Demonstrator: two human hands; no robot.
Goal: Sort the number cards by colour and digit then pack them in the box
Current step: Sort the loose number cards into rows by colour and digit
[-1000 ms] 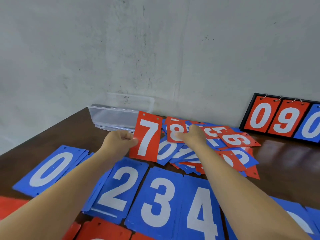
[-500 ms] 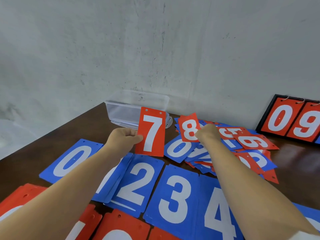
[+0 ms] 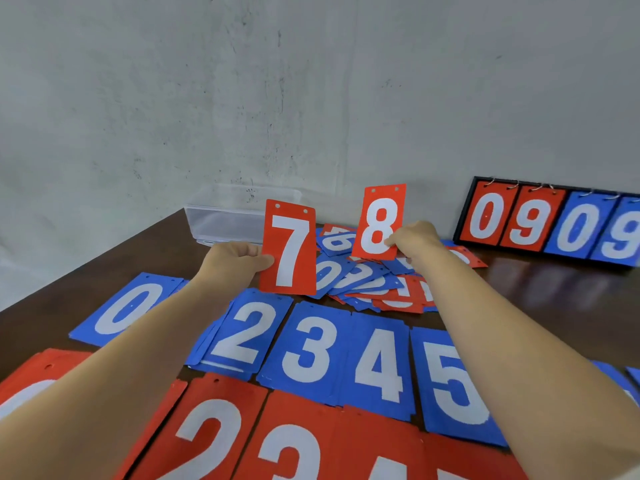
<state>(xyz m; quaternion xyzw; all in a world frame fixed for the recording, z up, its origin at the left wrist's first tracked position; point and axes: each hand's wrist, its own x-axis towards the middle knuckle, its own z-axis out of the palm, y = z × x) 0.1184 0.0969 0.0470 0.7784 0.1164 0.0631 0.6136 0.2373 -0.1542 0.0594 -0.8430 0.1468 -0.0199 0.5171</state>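
Right hand (image 3: pixel 414 240) has lifted the red number card with a white 8 (image 3: pixel 379 223) off the heap and now pinches it at its lower right edge, upright. Left hand (image 3: pixel 235 259) grips the red number card with a white 7 (image 3: pixel 289 247) by its left edge as before, also upright, digit facing the camera. Both cards are in the air, long axes vertical, punched holes on top, over the far half of the dark brown wooden table (image 3: pixel 554 299).

Loose heap of unsorted red and blue cards (image 3: pixel 374 282) lies just below and between the hands. Sorted rows lie nearer the body: blue stacks (image 3: pixel 311 348) showing 0, 2, 3, 4, 5, then the red row (image 3: pixel 207 438) closest, showing 2, 3 and part of the next.

Likely the red 7 and 8 go to the right end of that red row, so both cards travel back toward the body and rightward. The right hand is nearer. Both forearms cross above the blue stacks, which lie in the path.

Clear plastic box (image 3: pixel 225 221) sits at the far edge behind the 7 card, by the grey wall (image 3: pixel 311 98). Black-framed flip scoreboard (image 3: pixel 554 223) stands far right.
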